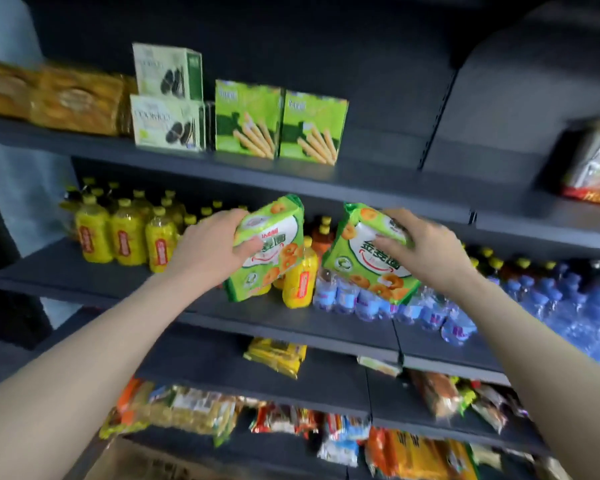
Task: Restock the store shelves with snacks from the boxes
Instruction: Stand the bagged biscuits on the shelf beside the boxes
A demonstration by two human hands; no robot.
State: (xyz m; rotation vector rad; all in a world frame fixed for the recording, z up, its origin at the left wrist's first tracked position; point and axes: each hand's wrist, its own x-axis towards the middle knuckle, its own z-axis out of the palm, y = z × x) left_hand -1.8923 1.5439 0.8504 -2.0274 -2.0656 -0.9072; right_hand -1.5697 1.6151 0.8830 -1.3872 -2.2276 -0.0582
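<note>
Far left of the green stick-biscuit boxes (280, 124), on the same top shelf (378, 174): blurred orange packets (54, 95), then two stacked pale cookie boxes (168, 98). One shelf below those green boxes and to the left: yellow bottles (125, 233) in rows.

Below the green boxes, slightly left: left hand (210, 247) closed round the upper edge of a green ring-snack bag (269, 247), thumb on the printed face, remaining fingers hidden behind. Bag tilted, lower corner hanging in front of a lone yellow bottle (300, 277); whether touching it cannot be told.

Below the green boxes, to the right: right hand (426, 245) closed on the top of a second green ring-snack bag (369, 252), fingers across the face. Bag slanted over the small water bottles (361, 299), apparently clear of them.

Likely destination: the bare stretch of top shelf just right of the green boxes. To do it well: raise both bags over the shelf lip before pushing in; stand upright, print outward, first bag snug beside the right-hand green box, second beside that. Gentle grip, since ring snacks probably crush easily. Avoid sweeping a bag corner across the lone yellow bottle.

Further right of the green boxes: a neighbouring shelf with blurred wrapped packs (594, 168). Lower down: mixed snack packets (291, 420).
</note>
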